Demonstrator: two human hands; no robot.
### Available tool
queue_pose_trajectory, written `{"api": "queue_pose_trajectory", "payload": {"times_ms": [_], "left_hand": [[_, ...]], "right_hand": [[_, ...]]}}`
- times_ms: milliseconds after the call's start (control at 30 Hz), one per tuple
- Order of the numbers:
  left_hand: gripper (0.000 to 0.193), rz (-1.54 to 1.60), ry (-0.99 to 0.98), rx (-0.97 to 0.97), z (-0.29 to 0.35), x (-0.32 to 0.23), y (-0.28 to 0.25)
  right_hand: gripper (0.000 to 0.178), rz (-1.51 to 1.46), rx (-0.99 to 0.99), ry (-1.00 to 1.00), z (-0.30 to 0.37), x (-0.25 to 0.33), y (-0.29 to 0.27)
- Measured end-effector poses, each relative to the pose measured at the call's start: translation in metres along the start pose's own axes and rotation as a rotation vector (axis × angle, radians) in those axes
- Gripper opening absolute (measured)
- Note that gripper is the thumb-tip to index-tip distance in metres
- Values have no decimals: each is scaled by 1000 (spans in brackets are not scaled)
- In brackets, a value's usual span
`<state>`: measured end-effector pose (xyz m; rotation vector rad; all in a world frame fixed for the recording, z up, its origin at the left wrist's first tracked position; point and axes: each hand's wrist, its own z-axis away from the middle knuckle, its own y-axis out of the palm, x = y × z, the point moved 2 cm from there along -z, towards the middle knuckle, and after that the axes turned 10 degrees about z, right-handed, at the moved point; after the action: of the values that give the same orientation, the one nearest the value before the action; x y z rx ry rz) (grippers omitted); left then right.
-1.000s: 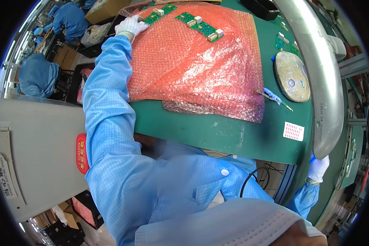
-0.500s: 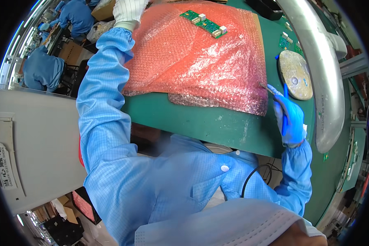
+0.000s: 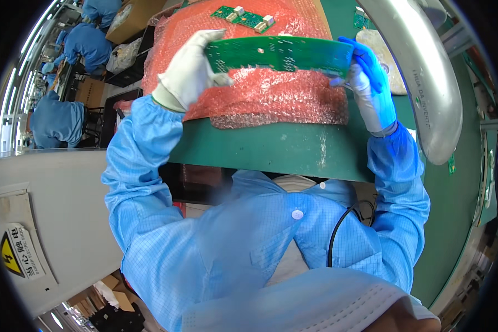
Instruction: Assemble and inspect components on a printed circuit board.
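A long green circuit board (image 3: 282, 53) is held up level above the pink bubble wrap (image 3: 276, 99). My left hand (image 3: 189, 69), in a white glove, grips its left end between thumb and fingers. At the right end, my right hand (image 3: 372, 91) is closed on the board, in a glove that looks blue and white. Whether that hand also keeps a slim tool cannot be made out. Beyond the held board, a smaller green circuit board (image 3: 242, 19) with white connectors lies on the wrap.
A silver, curved lamp-like housing (image 3: 431, 83) overhangs the right side of the green table (image 3: 271, 149). Beneath it lies a speckled oval pad (image 3: 384, 52), partly behind my right hand. Another small board (image 3: 362, 20) is at the far right. People in blue (image 3: 58, 122) sit at left.
My left hand has come back from the far edge and my right hand has risen; both now hold a long circuit board. The tweezers and blue stick at my right hand no longer show clearly.
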<state>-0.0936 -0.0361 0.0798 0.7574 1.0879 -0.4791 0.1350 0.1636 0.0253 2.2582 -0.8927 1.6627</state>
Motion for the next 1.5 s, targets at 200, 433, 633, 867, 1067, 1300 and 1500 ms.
{"api": "queue_pose_trajectory", "payload": {"times_ms": [200,433,633,867,1067,1300,1500], "left_hand": [[66,-118,126,259,13,22,34],[49,-764,1026,-173,-14,85,75],[37,-818,817,-323,-39,91,87],[54,-1357,979,-423,-22,56,59],[67,220,3,552,0,99,90],[67,409,-131,523,0,120,85],[66,426,-93,509,-1,122,73]], "right_hand": [[34,-83,-131,157,10,-3,-8],[22,139,-170,194,22,-29,-31],[12,375,-385,-108,39,11,3],[22,-259,-275,359,34,5,-22],[17,-148,-80,158,40,-9,-18],[32,-106,-257,136,31,-11,-1],[35,-390,-239,183,37,-31,-4]]}}
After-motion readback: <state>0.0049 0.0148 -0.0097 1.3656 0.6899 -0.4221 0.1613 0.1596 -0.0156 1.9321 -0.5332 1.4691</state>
